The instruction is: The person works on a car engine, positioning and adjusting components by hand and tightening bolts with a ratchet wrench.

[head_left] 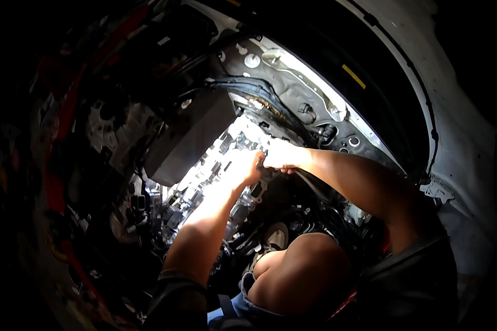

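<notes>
Both hands meet over the far end of a brightly lit metal engine [196,190]. My left hand [247,167] is closed, its thumb side against a small dark piece I cannot identify. Just right of it, my right hand [282,154] is closed too, fingers curled under and its back washed out by the light. What lies between the hands is mostly hidden. A greyish hose or cable [315,186] runs down and right from below my right hand; I cannot tell whether the hand touches it.
A dark box-shaped part [196,138] stands left of the engine. Black cable bundles [254,85] cross behind it, near a grey body panel [292,91]. My bare knee [301,273] is bent in front of me. At the left runs a red edge [58,149].
</notes>
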{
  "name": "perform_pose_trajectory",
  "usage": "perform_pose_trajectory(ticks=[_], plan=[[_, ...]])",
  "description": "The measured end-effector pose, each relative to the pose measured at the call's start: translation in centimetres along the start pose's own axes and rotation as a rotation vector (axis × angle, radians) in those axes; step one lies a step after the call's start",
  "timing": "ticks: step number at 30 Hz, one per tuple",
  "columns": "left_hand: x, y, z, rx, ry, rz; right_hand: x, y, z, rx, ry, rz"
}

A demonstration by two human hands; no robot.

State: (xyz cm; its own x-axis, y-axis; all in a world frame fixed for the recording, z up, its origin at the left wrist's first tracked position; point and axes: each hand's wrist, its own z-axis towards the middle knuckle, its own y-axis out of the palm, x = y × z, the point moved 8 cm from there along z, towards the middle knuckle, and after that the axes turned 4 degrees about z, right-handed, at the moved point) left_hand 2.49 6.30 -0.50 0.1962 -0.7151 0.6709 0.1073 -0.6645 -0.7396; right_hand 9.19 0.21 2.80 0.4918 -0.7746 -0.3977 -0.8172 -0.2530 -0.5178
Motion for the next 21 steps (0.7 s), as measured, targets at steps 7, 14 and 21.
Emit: perform_pose_trajectory(ticks=[7,14,21], plan=[[0.5,-0.3,0.1,-0.126,-0.065,0.117,-5.2,0.2,-0.9,-0.008,-0.083,-0.677],[0.1,-1.5,-0.3,0.170,0.060,0.014,0.6,0.1,-0.7,0.094,0.231,0.542],[-0.1,-0.4,-0.3,0.045,-0.059,0.049,0.5,1.0,-1.0,0.169,0.360,0.704]])
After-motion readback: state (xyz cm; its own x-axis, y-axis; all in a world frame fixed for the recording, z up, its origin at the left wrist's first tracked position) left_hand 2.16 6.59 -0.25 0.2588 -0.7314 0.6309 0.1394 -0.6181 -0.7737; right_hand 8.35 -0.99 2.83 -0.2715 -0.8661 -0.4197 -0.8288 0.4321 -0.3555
